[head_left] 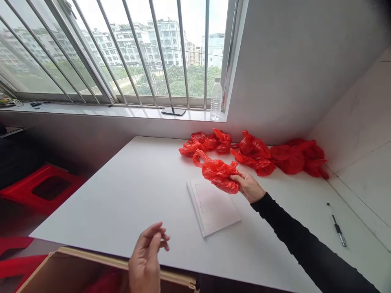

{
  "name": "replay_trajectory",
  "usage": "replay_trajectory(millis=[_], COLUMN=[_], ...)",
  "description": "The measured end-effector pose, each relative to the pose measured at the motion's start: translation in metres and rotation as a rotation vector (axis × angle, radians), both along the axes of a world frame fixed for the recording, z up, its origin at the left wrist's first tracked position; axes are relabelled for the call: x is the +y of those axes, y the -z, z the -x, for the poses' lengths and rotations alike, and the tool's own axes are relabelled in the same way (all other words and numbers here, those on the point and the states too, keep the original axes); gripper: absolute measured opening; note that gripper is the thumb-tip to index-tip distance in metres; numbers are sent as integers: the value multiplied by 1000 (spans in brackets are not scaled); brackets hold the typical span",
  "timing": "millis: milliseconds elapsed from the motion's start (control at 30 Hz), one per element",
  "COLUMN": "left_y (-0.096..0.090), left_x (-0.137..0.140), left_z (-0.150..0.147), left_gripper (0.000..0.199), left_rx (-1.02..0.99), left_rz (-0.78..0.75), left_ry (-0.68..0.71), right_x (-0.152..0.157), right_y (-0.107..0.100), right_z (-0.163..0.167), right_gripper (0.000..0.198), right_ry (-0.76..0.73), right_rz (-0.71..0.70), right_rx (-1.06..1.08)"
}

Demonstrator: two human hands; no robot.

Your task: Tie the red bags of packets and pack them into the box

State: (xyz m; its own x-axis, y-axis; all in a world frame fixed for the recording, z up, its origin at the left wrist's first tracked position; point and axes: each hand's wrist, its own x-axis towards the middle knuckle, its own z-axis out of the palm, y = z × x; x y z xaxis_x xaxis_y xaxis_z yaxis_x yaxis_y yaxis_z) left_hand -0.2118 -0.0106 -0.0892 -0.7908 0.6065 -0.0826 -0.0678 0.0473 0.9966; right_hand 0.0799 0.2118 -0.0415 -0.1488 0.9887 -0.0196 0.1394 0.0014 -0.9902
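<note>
My right hand (249,185) grips a crumpled red plastic bag (218,173) by its right end, holding it over the far part of a white booklet (215,211). Behind it, more crumpled red plastic bags (255,154) lie in a row along the wall side of the white table (122,195). My left hand (148,254) is raised above the near table edge, fingers loosely curled and apart, with nothing in it. Below that hand stands an open cardboard box (91,254); something red (105,280) shows dimly inside.
A pen (339,231) lies at the table's right, its cap (328,204) close by. On the windowsill stand a clear plastic bottle (216,99) and a flat dark object (173,111). Red stools (45,187) are at the left, beyond the table edge.
</note>
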Motion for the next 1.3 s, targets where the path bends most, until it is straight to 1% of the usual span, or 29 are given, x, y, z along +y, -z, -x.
replay_trajectory(millis=[33,67,100,133,167,200,233,300,367,400,467,533,567,633,700,767,833,900,933,1033,1133,1233,1300], left_y=[-10,-20,-28,-33,-35,-34,-30,-19,-9,-7,-9,-15,-19,-24,-25,-26,-28,-32,-35,-39,-38,-38,-40], left_x=[12,24,35,45,52,57,59,58,53,49,43,38,37,35,35,36,37,36,35,31,28,26,24], left_z=[-23,-47,-71,-94,-113,-130,-144,-164,-175,-178,-181,-182,-181,-180,-179,-181,-184,-187,-188,-189,-190,-194,-200], left_gripper=[42,46,48,49,51,53,54,54,48,44,41,43,43,38,33,34,33,29,29,32,32,37,39], left_rx=[-162,-365,-542,-674,-758,-798,-811,-782,-748,-734,-714,-729,-738,-731,-693,-674,-693,-722,-739,-798,-789,-727,-729], left_rz=[-49,-65,-65,-82,-116,-147,-167,-181,-185,-193,-222,-248,-261,-276,-269,-248,-233,-233,-233,-210,-165,-114,-143], left_ry=[185,426,597,725,811,817,788,685,644,651,672,712,733,734,659,588,568,586,602,647,623,560,553], right_x=[-21,-42,-61,-78,-93,-106,-117,-133,-142,-145,-148,-148,-149,-152,-158,-165,-171,-173,-173,-168,-166,-171,-175], right_y=[-6,-11,-14,-17,-19,-19,-17,-13,-6,-3,3,7,8,9,8,7,6,8,10,21,28,25,21], right_z=[-4,-9,-13,-17,-21,-26,-30,-40,-47,-50,-56,-60,-63,-67,-70,-71,-71,-70,-69,-70,-72,-72,-71], right_gripper=[41,38,34,30,28,28,31,46,59,59,45,34,32,38,47,52,52,51,50,41,35,36,38], right_ry=[-60,-132,-215,-300,-367,-397,-382,-274,-168,-145,-141,-134,-127,-108,-101,-111,-158,-202,-202,-130,-107,-153,-207], right_rz=[11,24,37,45,48,40,24,1,-15,-25,-42,-47,-37,1,100,254,400,466,470,426,403,396,388], right_rx=[46,93,133,161,175,169,141,62,-32,-63,-58,1,30,81,173,293,388,448,471,519,550,623,667])
